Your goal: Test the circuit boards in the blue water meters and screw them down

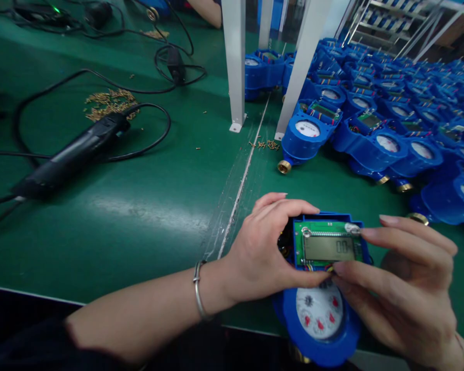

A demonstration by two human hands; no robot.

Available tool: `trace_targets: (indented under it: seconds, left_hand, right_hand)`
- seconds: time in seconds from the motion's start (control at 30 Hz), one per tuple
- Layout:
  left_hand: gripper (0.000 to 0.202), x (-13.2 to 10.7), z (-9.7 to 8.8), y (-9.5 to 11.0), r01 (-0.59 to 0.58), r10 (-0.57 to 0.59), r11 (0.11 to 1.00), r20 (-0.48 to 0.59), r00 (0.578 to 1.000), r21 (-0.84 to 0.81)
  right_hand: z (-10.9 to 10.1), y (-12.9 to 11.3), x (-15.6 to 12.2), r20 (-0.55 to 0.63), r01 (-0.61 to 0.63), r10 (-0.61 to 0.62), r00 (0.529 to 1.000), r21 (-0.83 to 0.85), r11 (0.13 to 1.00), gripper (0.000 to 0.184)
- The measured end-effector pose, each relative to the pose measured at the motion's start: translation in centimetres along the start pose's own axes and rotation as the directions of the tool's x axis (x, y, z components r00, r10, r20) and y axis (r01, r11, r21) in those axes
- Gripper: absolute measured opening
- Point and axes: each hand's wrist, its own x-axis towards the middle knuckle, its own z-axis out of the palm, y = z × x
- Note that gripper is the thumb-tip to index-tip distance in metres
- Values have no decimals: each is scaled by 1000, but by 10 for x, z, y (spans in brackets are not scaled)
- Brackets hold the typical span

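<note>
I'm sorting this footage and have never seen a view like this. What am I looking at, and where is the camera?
There is no machine here. The one picture comes from a camera on a person's head, looking down at their own two bare hands over a green bench. The left hand, with a bracelet at the wrist, holds a blue meter at the bench's near edge. The right hand pinches the green board with a grey screen, which sits in the meter's open top. On the left lie a black screwdriver, cables and a heap of small screws. To the right stand many more blue meters beside two white posts. At the top edge, another person's arm shows.
</note>
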Motion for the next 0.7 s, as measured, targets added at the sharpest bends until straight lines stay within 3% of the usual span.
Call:
trace_targets:
  seconds: [0.47, 0.7]
  left_hand:
    - [62, -1, 1, -1, -40, 40, 999, -9, 999, 8]
    - [63, -1, 2, -2, -35, 35, 999, -13, 999, 11]
  right_hand:
    - [-1, -1, -2, 17, 39, -37, 999, -111, 993, 20]
    - [0, -3, -4, -1, -4, 4, 1000, -47, 999, 23]
